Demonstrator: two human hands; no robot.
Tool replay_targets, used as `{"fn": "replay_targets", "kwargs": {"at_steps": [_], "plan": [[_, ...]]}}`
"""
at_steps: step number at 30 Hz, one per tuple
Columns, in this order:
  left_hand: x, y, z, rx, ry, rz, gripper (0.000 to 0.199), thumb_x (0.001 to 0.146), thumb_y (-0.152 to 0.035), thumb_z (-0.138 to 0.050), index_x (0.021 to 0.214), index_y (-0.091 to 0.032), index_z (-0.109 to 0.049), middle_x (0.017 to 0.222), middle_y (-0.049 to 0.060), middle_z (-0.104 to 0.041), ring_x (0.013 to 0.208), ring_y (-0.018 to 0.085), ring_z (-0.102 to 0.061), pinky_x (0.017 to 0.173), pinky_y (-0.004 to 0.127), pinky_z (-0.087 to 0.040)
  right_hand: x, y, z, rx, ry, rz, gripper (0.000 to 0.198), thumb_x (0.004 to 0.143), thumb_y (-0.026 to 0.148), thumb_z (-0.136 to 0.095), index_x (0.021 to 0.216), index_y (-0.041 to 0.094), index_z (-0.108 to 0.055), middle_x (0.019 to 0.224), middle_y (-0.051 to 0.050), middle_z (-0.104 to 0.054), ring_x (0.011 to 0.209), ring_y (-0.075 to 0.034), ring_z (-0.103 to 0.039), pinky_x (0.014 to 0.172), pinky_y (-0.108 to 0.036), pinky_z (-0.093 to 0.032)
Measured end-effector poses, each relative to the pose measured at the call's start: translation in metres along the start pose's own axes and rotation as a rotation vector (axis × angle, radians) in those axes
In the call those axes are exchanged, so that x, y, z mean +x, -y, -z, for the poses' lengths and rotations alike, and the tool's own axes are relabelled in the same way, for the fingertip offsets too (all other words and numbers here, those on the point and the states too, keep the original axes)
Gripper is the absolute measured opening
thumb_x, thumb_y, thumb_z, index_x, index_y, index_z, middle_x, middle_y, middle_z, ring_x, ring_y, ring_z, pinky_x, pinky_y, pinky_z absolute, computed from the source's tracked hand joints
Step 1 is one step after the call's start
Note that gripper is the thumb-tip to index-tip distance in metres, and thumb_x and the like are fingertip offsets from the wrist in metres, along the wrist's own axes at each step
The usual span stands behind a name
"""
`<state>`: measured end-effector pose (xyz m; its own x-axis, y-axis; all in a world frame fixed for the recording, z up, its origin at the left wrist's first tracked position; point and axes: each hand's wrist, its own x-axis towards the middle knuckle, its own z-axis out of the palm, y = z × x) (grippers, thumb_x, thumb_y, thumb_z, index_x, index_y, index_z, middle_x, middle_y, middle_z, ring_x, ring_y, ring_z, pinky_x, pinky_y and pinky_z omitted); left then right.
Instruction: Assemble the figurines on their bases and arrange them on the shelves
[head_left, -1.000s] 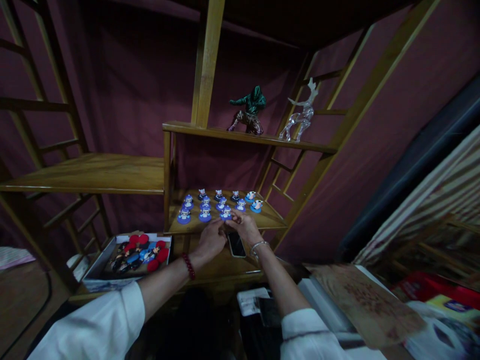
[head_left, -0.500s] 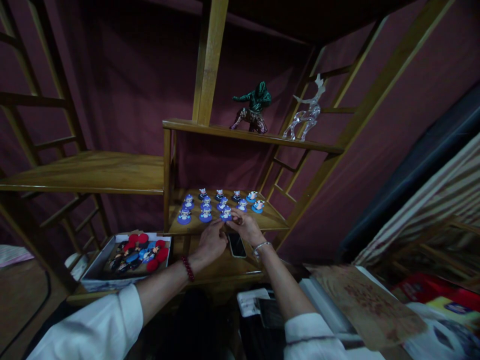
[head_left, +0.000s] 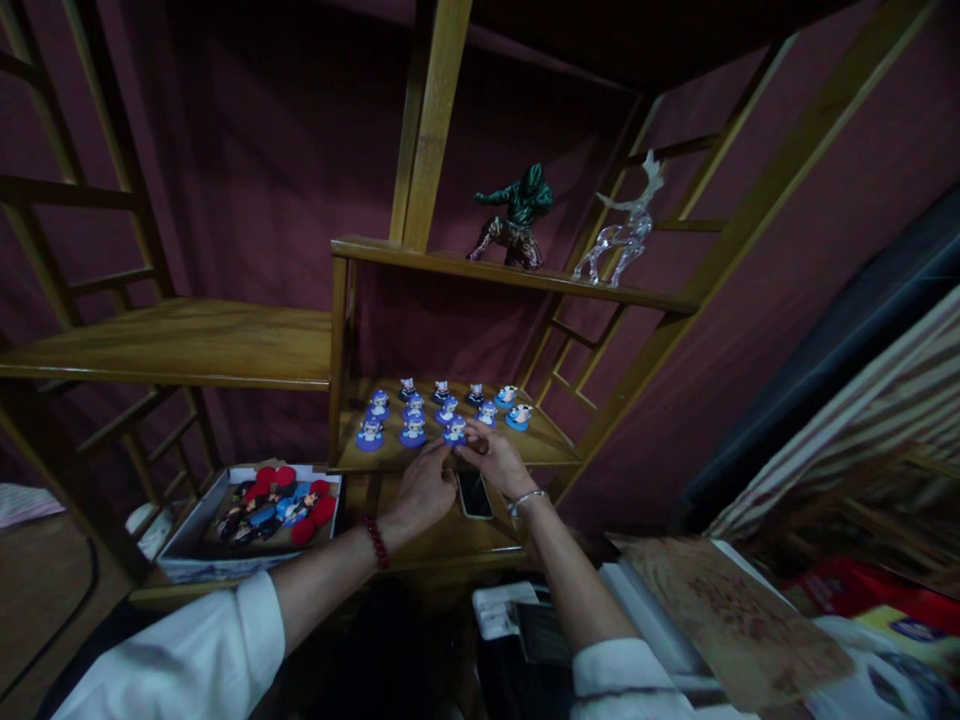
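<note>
Figurines [head_left: 448, 409], wooden shelf [head_left: 546, 440], maroon wall [head_left: 652, 410]

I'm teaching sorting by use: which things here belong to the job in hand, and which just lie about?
Belonging to the job:
left hand and right hand, at the front row's rightmost purple figurine
neighbouring small figurines, probably
box of figures, possibly

Lying about, apparently:
phone
green-hooded statue
clear deer
</note>
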<state>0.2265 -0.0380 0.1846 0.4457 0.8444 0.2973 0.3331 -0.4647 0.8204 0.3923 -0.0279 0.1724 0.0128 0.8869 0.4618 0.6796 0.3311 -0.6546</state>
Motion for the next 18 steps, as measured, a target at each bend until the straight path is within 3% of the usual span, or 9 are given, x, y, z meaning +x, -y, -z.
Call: {"fn": "replay_targets", "kwargs": {"at_steps": [18], "plan": [[0.004,0.0016,0.0042,-0.04,0.017,0.066,0.048,0.07,-0.007,-0.04,0.116,-0.014,-0.051,0.121,0.007,-0.051,0.098,0.015,-0.055,0.092,0.027,-0.037,0.0008,-0.0019,0.0016,-0.049,-0.007,-0.079,0.046,0.068,0.031,-0.061,0.112,0.023,-0.05,0.09,-0.001,-0.062,0.074,-0.012,-0.055,0.066,-0.025,-0.045]]}}
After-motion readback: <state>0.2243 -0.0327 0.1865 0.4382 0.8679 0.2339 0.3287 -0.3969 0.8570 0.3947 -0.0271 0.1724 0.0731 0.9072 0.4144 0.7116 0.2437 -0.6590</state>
